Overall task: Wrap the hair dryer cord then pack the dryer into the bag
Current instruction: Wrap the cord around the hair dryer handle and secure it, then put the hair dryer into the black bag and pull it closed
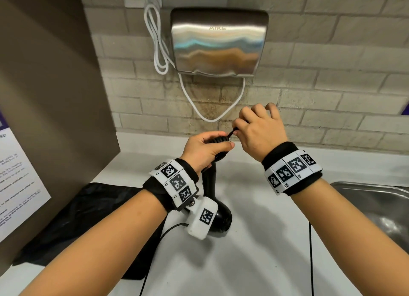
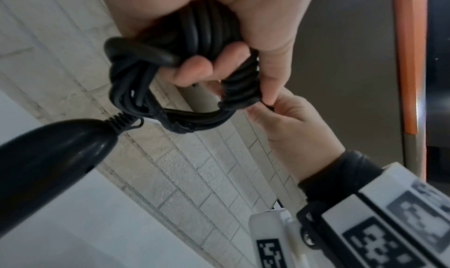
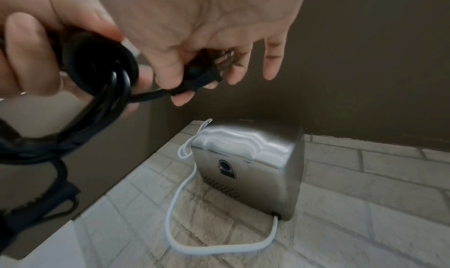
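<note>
The black hair dryer [image 1: 218, 218] hangs over the white counter, its handle [image 2: 48, 153] pointing up toward my hands. Its black cord is wound into a tight coil [image 1: 219, 140], and my left hand [image 1: 212, 146] grips that coil [image 2: 209, 33] with fingers and thumb curled round it. My right hand [image 1: 244, 127] is just right of the coil and pinches the plug [image 3: 204, 75] at the cord's free end, the prongs showing past my fingers. A short stretch of cord [image 3: 148, 95] runs from plug to coil. The black bag [image 1: 88, 218] lies flat on the counter at the left, below my left forearm.
A steel hand dryer [image 1: 219, 43] with a looped white cable [image 1: 210, 116] hangs on the tiled wall just beyond my hands. A steel sink [image 1: 376, 207] is at the right. A brown side panel with a printed notice [image 1: 20, 185] bounds the left. Thin black cables [image 1: 311, 251] cross the counter.
</note>
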